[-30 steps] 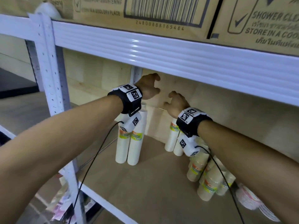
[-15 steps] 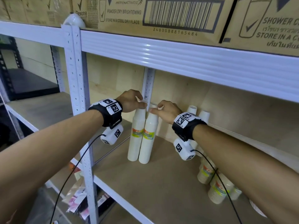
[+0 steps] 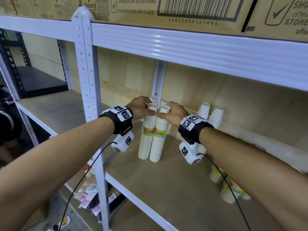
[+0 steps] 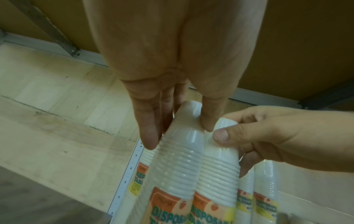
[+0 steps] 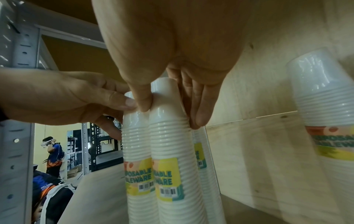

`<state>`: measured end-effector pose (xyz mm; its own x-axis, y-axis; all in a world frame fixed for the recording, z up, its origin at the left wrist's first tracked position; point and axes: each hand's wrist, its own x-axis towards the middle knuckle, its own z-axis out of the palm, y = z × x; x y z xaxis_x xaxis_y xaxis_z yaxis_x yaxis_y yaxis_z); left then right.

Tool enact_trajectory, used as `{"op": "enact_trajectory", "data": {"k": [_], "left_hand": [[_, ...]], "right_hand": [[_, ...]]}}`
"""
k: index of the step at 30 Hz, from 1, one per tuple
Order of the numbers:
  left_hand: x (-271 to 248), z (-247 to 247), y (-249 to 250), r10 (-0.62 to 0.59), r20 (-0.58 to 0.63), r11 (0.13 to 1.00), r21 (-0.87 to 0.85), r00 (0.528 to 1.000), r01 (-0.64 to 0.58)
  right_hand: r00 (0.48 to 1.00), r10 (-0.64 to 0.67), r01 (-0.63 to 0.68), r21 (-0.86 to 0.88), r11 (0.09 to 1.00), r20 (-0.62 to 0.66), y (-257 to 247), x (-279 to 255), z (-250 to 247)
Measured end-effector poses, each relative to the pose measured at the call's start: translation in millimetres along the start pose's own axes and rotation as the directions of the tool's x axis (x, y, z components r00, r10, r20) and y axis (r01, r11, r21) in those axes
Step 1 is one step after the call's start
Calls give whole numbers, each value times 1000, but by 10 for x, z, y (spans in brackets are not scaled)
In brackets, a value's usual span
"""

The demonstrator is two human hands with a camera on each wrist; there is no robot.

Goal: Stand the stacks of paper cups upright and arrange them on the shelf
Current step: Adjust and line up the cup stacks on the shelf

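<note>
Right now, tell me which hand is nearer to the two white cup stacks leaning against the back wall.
Right. The right hand grips a front stack just left of the leaning stacks; the left hand is farther left, on the neighbouring front stack.

Stockroom; steel racking (image 3: 86,90), cardboard cartons (image 3: 175,9) overhead.

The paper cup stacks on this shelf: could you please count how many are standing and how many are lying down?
Standing stacks: 6
Lying stacks: at least 2 (more may be hidden)
Total: at least 8
</note>
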<state>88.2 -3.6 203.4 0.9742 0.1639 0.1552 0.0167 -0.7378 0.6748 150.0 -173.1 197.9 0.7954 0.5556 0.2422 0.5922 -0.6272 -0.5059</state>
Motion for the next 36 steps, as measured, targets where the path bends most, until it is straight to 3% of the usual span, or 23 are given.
{"op": "enact_trajectory", "data": {"k": [10,16,31,36], "left_hand": [[-50,13,61,31,-3,999,-20,1000,-31],[7,55,221,69,49,998,-6,996,-69],[424,512,828,217,161,975,-85,963,-205],[651,740,967,269,176,963,-38,947,-266]], "right_hand": [[1000,-20,20,7,1000,9,-23,-83,-106],[996,94,-93,-56,994,1,63,-135,-290],[937,302,-327,-134,936,-176,808,-289,-904],[922,322,-358,-159,920,-215,1016,-394,-1035]]}}
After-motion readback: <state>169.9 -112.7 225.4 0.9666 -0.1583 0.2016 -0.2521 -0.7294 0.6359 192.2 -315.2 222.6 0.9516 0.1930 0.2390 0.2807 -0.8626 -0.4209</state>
